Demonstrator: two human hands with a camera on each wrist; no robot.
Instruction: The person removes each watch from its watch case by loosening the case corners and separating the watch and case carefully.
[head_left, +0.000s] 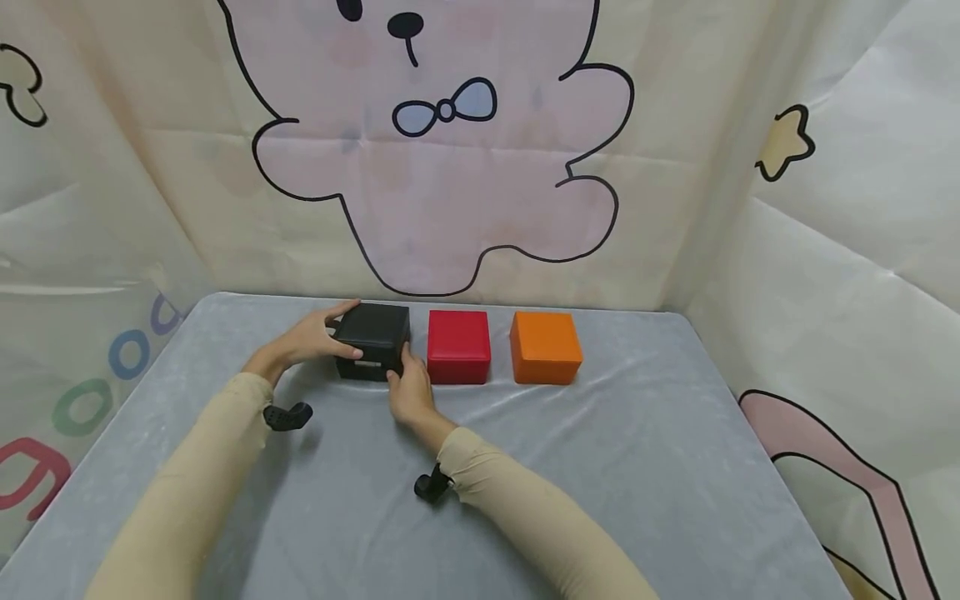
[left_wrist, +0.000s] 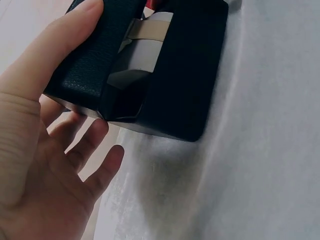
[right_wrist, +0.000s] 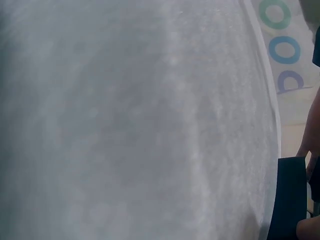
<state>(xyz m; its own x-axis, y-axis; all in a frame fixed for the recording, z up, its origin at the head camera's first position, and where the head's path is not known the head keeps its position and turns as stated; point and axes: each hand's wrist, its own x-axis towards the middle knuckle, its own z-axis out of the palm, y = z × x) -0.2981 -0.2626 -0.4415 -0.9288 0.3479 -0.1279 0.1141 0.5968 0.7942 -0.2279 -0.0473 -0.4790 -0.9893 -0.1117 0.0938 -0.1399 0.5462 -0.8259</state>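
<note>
A black box (head_left: 372,327) stands at the left of a row on the grey cloth. From its left side my left hand (head_left: 306,338) grips it, with thumb at the front and forefinger towards the back top. My right hand (head_left: 412,392) holds its right front corner, thumb on the front face. In the left wrist view, the lid (left_wrist: 80,77) under my left thumb stands apart from the base (left_wrist: 187,70). A pale item (left_wrist: 140,54) with a tan band (left_wrist: 150,30) shows in the gap; its kind is unclear. The right wrist view catches only the box's edge (right_wrist: 290,195).
A red box (head_left: 458,347) stands just right of the black one, and an orange box (head_left: 546,347) farther right. All are near the back edge of the cloth-covered table (head_left: 600,500). Printed curtains (head_left: 675,125) hang behind and at both sides.
</note>
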